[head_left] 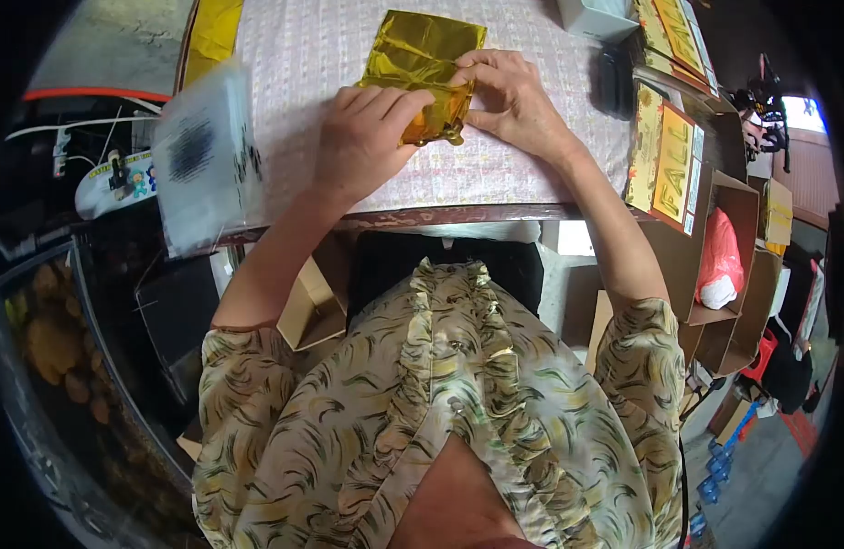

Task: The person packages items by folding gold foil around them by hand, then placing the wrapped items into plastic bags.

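Note:
A creased gold foil sheet [420,44] lies on the cloth-covered table, its lower part bunched between my hands. My left hand [371,133] has its fingers curled over the near left part of the foil. From the other side, my right hand [513,96] pinches the foil's right edge between thumb and fingers. Beneath the fingers the near end of the foil looks shiny and crumpled. Whether something is wrapped inside it is hidden.
A stack of clear plastic sleeves [202,156] hangs over the table's left edge. Printed "FALL" cards [671,169] stand at the right, near a black object [614,82] and a white container [597,20]. More gold foil [211,37] lies at the upper left. Cardboard boxes [714,320] stand below right.

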The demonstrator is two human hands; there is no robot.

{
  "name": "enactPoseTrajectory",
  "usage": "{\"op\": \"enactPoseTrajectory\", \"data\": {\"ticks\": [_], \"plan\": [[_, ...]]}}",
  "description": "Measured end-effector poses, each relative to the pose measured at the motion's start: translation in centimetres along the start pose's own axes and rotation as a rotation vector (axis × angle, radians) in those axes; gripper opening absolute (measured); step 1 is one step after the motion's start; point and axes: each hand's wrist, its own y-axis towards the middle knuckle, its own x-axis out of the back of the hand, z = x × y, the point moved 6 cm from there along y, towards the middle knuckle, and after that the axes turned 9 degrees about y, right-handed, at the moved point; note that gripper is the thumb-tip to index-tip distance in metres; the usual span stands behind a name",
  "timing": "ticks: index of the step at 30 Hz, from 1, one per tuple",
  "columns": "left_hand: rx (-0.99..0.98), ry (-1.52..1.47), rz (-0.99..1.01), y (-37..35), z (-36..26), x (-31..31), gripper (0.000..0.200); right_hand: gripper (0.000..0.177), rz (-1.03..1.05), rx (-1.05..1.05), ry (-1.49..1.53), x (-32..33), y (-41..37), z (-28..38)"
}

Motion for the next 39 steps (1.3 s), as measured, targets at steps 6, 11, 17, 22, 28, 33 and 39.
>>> {"op": "enactPoseTrajectory", "data": {"ticks": [6, 11, 17, 22, 28, 33, 39], "plan": [[0.002, -0.036, -0.063, -1.3, -0.2, -0.5, 0.027, 0.033, 0.009, -0.018, 0.017, -0.1, -0.5, 0.3], [0.012, -0.056, -0.065, -2.1, 0.0, -1.4, 0.019, 0.021, -0.037, 0.047, -0.037, 0.0, -0.6, 0.6], [0.046, -0.125, -0.076, -2.2, 0.2, -1.9, 0.018, 0.018, -0.014, 0.047, -0.077, 0.0, -0.6, 1.0], [0.129, -0.213, -0.046, -2.2, 0.7, -1.8, 0.015, 0.015, -0.026, 0.048, -0.050, -0.3, -0.6, 0.7], [0.208, -0.283, -0.007, -1.8, 0.7, -1.7, 0.016, 0.023, -0.064, 0.005, -0.056, -0.1, -0.4, 0.6], [0.277, -0.382, 0.009, -1.4, 1.4, -1.7, 0.017, 0.030, -0.041, -0.064, 0.008, 0.0, -0.3, 0.1], [0.376, -0.476, 0.111, -1.2, 2.0, -2.0, 0.018, 0.021, 0.017, -0.081, 0.028, -0.2, -0.2, -0.5]]}}
